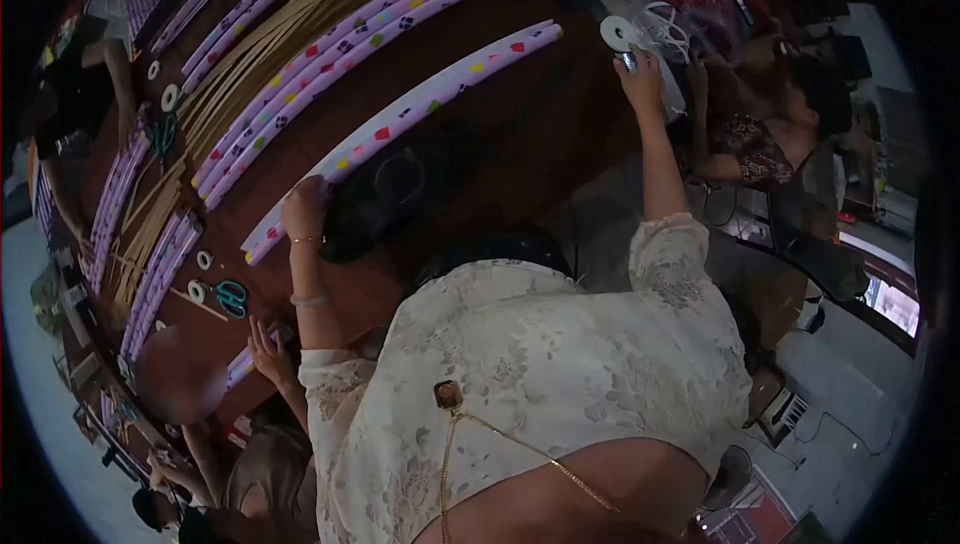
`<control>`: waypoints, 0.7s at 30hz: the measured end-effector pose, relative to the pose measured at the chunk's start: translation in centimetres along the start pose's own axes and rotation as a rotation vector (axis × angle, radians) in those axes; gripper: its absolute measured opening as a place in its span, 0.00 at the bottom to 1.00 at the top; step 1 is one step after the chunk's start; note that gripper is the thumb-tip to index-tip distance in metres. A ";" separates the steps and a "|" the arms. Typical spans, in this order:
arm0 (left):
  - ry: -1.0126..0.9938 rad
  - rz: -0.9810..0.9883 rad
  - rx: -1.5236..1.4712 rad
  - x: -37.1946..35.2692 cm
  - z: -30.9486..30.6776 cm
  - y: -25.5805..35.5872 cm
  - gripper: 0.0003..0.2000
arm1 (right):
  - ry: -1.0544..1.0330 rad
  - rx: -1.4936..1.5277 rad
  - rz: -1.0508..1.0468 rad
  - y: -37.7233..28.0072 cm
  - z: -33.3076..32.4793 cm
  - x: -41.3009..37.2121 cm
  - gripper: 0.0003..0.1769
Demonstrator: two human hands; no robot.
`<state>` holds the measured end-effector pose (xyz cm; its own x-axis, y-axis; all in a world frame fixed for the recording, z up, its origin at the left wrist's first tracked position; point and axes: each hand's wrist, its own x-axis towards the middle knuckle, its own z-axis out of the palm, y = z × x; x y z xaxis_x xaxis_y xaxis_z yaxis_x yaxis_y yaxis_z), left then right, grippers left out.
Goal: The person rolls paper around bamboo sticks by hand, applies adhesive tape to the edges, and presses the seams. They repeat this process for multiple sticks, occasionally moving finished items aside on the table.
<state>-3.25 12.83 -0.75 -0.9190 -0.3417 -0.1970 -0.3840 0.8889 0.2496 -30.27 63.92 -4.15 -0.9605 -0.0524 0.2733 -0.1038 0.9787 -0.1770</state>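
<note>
A long purple roll printed with coloured shapes (pixel 400 124) lies slantwise across the dark table, beside a second one that looks much the same. My left hand (pixel 303 209) is closed over the near end of this pair, its fingers partly hidden behind the knuckles. Out to the right, my right hand (pixel 642 84) reaches to a roll of white tape (pixel 618 34) and grips its lower edge. Something shiny and bluish (pixel 627 60) shows at those fingertips; I cannot make out what it is.
More patterned rolls (pixel 340 54) and thin brown strips (pixel 260 44) cover the far left of the table. Teal scissors (pixel 231 298) and small tape rolls (pixel 204 260) lie nearer. Other people work at the left, lower left and right (pixel 770 134). Clear plastic (pixel 665 29) sits beyond my right hand.
</note>
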 end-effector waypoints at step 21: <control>0.058 0.189 -0.105 -0.3 0.6 -1.7 0.17 | -0.095 0.077 -0.031 0.7 3.4 2.8 0.19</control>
<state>-2.28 11.62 -1.72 -0.9780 -0.1917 -0.0827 -0.2088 0.9032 0.3750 -33.95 63.77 -6.68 -0.9763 -0.1051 0.1894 -0.1503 0.9582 -0.2433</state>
